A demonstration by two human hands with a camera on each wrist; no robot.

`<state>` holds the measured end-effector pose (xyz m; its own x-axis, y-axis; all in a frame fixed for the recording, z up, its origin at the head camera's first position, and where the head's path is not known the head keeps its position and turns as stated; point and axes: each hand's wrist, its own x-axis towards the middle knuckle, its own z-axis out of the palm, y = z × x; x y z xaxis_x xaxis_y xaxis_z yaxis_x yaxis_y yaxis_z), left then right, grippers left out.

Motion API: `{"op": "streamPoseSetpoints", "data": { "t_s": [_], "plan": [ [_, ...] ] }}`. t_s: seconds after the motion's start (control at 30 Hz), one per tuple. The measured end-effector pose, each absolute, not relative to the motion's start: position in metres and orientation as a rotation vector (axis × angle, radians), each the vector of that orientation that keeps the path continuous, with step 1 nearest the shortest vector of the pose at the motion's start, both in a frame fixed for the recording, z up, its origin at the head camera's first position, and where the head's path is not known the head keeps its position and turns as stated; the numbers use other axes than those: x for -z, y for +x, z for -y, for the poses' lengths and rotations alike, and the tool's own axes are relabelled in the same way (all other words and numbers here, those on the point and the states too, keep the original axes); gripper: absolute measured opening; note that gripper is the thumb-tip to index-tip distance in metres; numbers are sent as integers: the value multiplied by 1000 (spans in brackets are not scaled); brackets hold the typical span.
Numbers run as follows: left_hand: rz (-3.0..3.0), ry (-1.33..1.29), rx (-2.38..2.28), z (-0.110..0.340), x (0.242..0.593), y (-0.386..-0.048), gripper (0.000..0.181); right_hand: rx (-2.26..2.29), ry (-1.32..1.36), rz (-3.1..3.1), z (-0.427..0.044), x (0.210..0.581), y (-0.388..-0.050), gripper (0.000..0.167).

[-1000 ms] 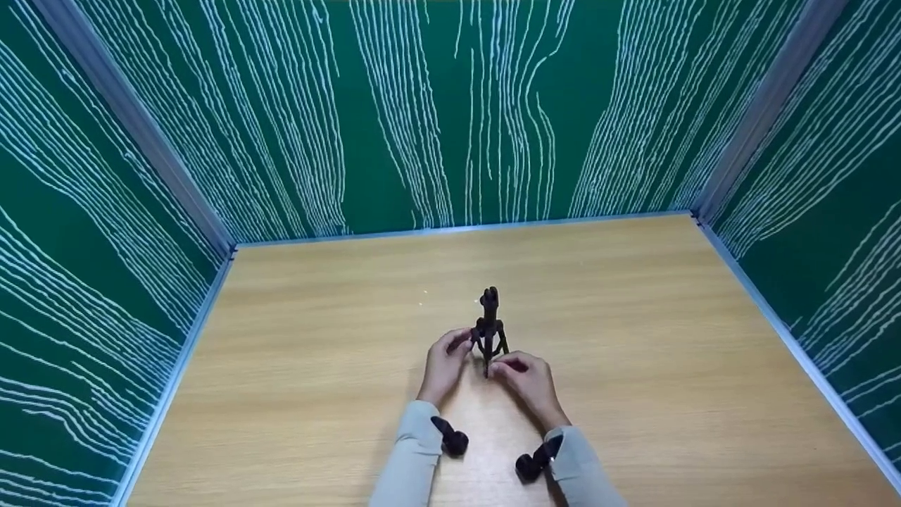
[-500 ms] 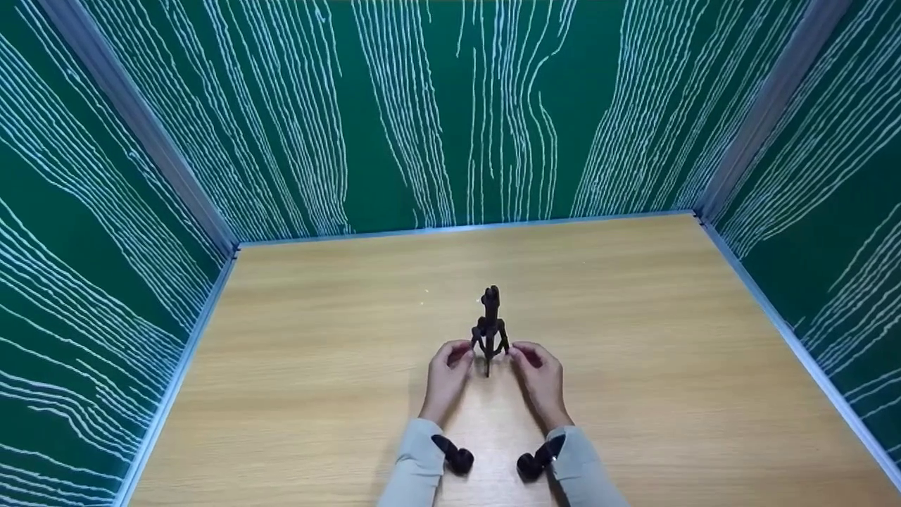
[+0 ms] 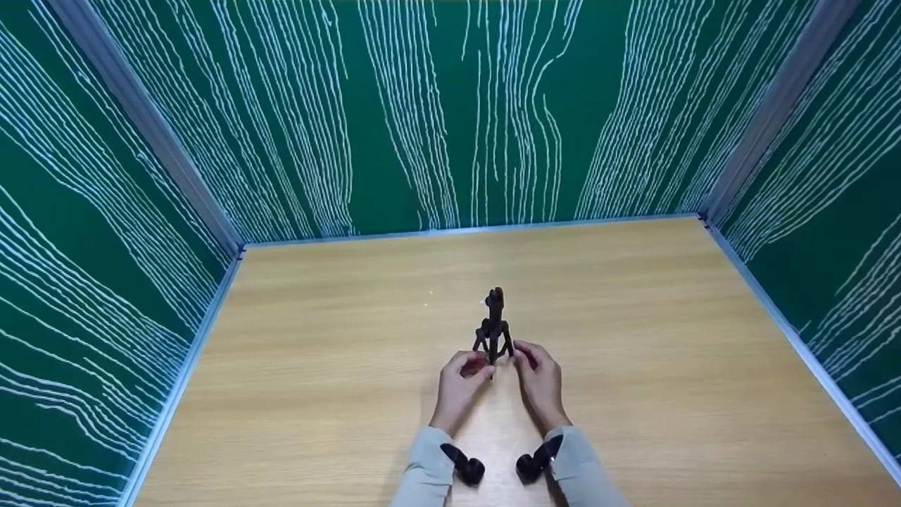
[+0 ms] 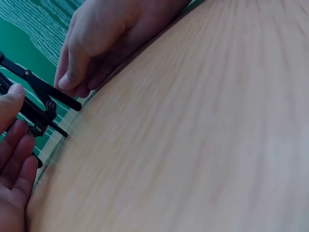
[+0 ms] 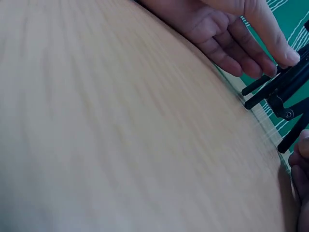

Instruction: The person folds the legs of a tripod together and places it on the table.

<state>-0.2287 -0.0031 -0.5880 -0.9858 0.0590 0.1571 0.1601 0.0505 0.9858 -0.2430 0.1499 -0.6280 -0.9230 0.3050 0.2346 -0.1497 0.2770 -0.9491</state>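
Note:
A small black tripod (image 3: 495, 317) stands upright on the wooden table, its legs spread. My left hand (image 3: 461, 387) is at the tripod's near side, with the thumb against the near leg and the fingers beyond it. In the left wrist view that hand's thumb (image 4: 9, 104) and slightly bent fingers lie on two sides of the black legs. Around the foot of the right leg are the curled fingertips of my right hand (image 3: 542, 377); their exact contact is partly hidden. Seen from the right wrist, several tripod legs (image 5: 277, 92) lie between the two hands.
The wooden table (image 3: 338, 338) has a blue-grey edge strip. Green panels (image 3: 383, 169) with white wavy lines rise at the back and both sides. Black wrist cameras (image 3: 470, 472) sit on the grey sleeves (image 3: 584, 468). Tiny pale specks lie left of the tripod.
My right hand has moved from the near leg to the right leg. Later, my left hand has slid from the left leg toward the near leg. The tripod stays about in place.

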Motion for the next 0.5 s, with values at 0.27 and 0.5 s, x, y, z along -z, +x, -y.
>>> {"op": "streamPoseSetpoints", "data": {
  "t_s": [0.27, 0.5],
  "plan": [
    [2301, -276, 1929, -3, 606, -237, 22, -1558, -120, 2251, -148, 628, -244, 19],
    [2291, -269, 1894, -3, 627, -246, 20, -1569, -120, 2231, -148, 627, -243, 16]
  ]
}}
